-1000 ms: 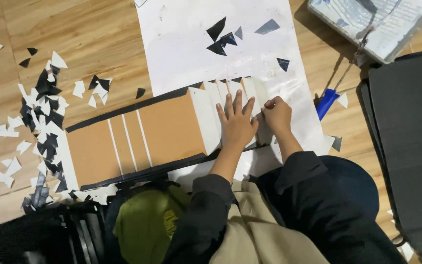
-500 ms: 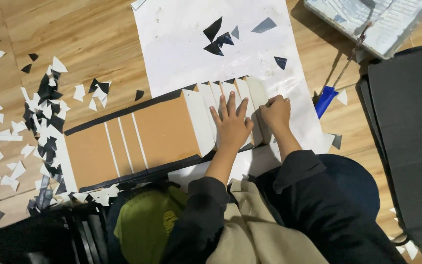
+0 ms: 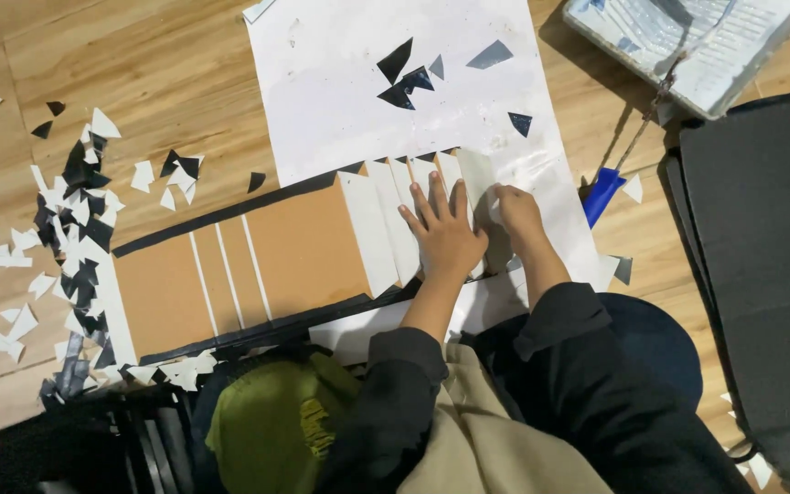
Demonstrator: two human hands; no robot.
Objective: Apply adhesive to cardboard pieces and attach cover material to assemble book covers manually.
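Two hands, left hand (image 3: 445, 233) fingers spread flat on white strips (image 3: 386, 224), right hand (image 3: 516, 212) curled beside, scraps (image 3: 66, 183) left.

Left hand (image 3: 445, 233) lies flat with fingers spread; right hand (image 3: 516, 212) is curled, fingertips pressing down.

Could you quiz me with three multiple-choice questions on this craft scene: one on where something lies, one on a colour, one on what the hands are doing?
1. Where does the blue-handled tool lie?
A. right of the hands
B. on the brown cardboard panel
C. among the scraps at left

2. What colour are the strips under the hands?
A. red
B. white
C. green

3. How is the left hand?
A. clenched in the air
B. flat, fingers spread
C. holding scissors

Answers: A, it lies on the wooden floor beside the right hand; B, the white paper strips show it; B, its palm presses down.
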